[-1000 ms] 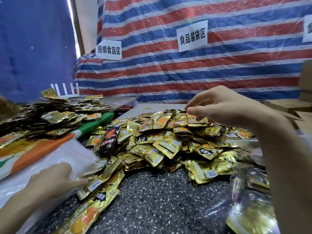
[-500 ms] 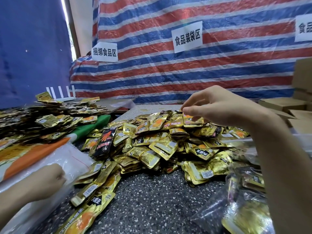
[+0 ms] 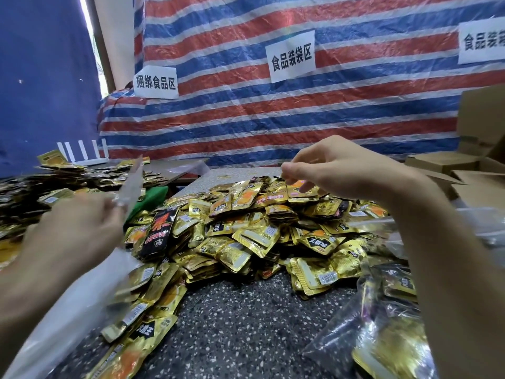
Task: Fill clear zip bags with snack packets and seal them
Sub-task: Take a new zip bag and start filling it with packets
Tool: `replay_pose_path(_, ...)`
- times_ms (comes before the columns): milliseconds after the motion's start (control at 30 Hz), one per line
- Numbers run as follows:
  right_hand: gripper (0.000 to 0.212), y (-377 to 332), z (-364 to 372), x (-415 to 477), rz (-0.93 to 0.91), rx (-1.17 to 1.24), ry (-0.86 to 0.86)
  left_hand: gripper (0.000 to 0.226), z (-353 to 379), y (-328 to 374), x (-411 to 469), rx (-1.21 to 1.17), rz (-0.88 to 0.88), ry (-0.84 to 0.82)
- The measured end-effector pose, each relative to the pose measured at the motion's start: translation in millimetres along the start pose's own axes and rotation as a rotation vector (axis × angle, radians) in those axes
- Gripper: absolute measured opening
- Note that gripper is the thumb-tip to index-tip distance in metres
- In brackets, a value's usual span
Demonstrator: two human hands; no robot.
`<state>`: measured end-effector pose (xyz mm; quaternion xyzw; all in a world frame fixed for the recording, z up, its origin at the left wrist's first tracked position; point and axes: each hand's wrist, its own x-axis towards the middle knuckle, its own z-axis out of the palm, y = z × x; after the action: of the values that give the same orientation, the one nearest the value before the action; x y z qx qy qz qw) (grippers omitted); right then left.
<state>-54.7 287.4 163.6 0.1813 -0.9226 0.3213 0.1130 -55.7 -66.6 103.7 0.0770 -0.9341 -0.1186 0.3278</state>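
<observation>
The left hand (image 3: 82, 231) is low on the left and looks blurry. Its fingers are curled around a clear bag (image 3: 130, 184). One end of the bag sticks up above the hand and the rest hangs down toward the bottom left corner. The right hand (image 3: 336, 170) is up over the far side of a big pile of gold packets (image 3: 246, 236). Its thumb and first finger are pressed close together at the tips, right above the top packets. I cannot tell if they have hold of a packet. One black packet (image 3: 159, 231) lies on the left side of the pile, near the left hand. The pile sits on a dark speckled table (image 3: 246, 329). At the bottom right, under the right arm, lies a full clear bag (image 3: 382, 324) with gold packets inside. A second heap of packets (image 3: 68, 177) is far off on the left. Behind everything hangs a red, white and blue striped sheet (image 3: 273, 119) with white paper signs (image 3: 291, 56) on it. Brown boxes (image 3: 478, 127) stand on the right.
</observation>
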Motion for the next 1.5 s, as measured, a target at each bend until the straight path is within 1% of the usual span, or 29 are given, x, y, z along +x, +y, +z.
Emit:
replay_pose_path(33, 0.037, -3, 2, 0, 0.02, 0.06, -0.008, 0.032, -9, 25, -3, -0.053, 0.069, 0.009)
replay_pose_path(67, 0.044, -6, 2, 0, 0.052, 0.147, -0.014, 0.031, -14, 45, -6, -0.156, 0.149, 0.01)
replay_pose_path(167, 0.068, -11, 1, -3, 0.153, 0.36, -0.016, 0.029, -27, 104, -12, -0.509, 0.32, -0.07)
replay_pose_path(233, 0.082, -10, -2, -6, 0.198, 0.445, -0.019, 0.03, -28, 133, -12, -0.637, 0.45, -0.106)
replay_pose_path(267, 0.085, -10, -5, -7, 0.218, 0.489, -0.002, 0.03, -26, 145, -12, -0.669, 0.502, -0.139)
replay_pose_path(333, 0.08, -8, -10, -10, 0.257, 0.572, 0.093, 0.024, -22, 161, -11, -0.708, 0.591, -0.238)
replay_pose_path(400, 0.065, -7, -15, -13, 0.28, 0.604, 0.175, 0.022, -16, 171, -9, -0.702, 0.658, -0.34)
replay_pose_path(467, 0.051, -4, -18, -15, 0.295, 0.595, 0.167, 0.023, -12, 178, -5, -0.651, 0.717, -0.402)
replay_pose_path(500, 0.041, -3, -18, -17, 0.302, 0.592, 0.148, 0.023, -12, 180, -4, -0.636, 0.722, -0.456)
replay_pose_path(567, 0.017, -3, -19, -18, 0.303, 0.616, 0.103, 0.023, -14, 176, 4, -0.631, 0.725, -0.643)
replay_pose_path(633, 0.014, -3, -20, -19, 0.28, 0.646, 0.028, 0.027, -18, 162, 10, -0.608, 0.742, -0.871)
replay_pose_path(667, 0.015, -3, -20, -19, 0.265, 0.666, -0.013, 0.032, -20, 155, 13, -0.604, 0.747, -0.948)
replay_pose_path(700, 0.016, -3, -20, -18, 0.246, 0.686, -0.045, 0.039, -23, 149, 15, -0.62, 0.742, -0.976)
replay_pose_path(733, 0.016, -3, -20, -18, 0.222, 0.701, -0.073, 0.043, -25, 145, 15, -0.662, 0.717, -0.953)
replay_pose_path(800, 0.015, -6, -19, -18, 0.173, 0.694, -0.12, 0.053, -29, 144, 15, -0.766, 0.615, -0.823)
replay_pose_path(867, 0.013, -9, -16, -16, 0.147, 0.659, -0.151, 0.069, -32, 144, 13, -0.794, 0.505, -0.721)
replay_pose_path(933, 0.02, -9, -13, -14, 0.151, 0.652, -0.154, 0.083, -33, 143, 8, -0.827, 0.42, -0.699)
replay_pose_path(967, 0.023, -10, -11, -13, 0.157, 0.647, -0.152, 0.085, -34, 144, 5, -0.872, 0.385, -0.702)
replay_pose_path(1000, 0.022, -12, -9, -13, 0.158, 0.632, -0.149, 0.083, -35, 146, 3, -0.909, 0.365, -0.705)
replay_pose_path(1067, 0.011, -17, -5, -14, 0.124, 0.575, -0.172, 0.076, -32, 155, 3, -0.916, 0.36, -0.71)
replay_pose_path(1100, 0.017, -19, -4, -15, 0.097, 0.531, -0.191, 0.073, -30, 160, 3, -0.912, 0.348, -0.726)
replay_pose_path(1133, 0.028, -21, -3, -16, 0.079, 0.489, -0.2, 0.069, -27, 164, 4, -0.919, 0.328, -0.756)
replay_pose_path(1200, 0.045, -21, -3, -17, 0.047, 0.464, -0.188, 0.061, -21, 168, 6, -0.984, 0.285, -0.815)
replay_pose_path(1233, 0.051, -18, -4, -16, 0.024, 0.463, -0.192, 0.058, -18, 168, 7, -1.023, 0.274, -0.843)
replay_pose_path(1267, 0.052, -17, -6, -17, 0.012, 0.467, -0.201, 0.054, -15, 166, 8, -1.056, 0.277, -0.881)
replay_pose_path(1367, 0.036, -14, -14, -22, -0.033, 0.494, -0.282, 0.037, -7, 163, 10, -1.165, 0.301, -1.033)
replay_pose_path(1433, 0.03, -10, -21, -25, -0.034, 0.499, -0.322, 0.024, -2, 161, 13, -1.2, 0.297, -1.018)
replay_pose_path(1500, 0.023, -6, -29, -26, -0.009, 0.51, -0.304, 0.024, 1, 158, 17, -1.189, 0.291, -0.942)
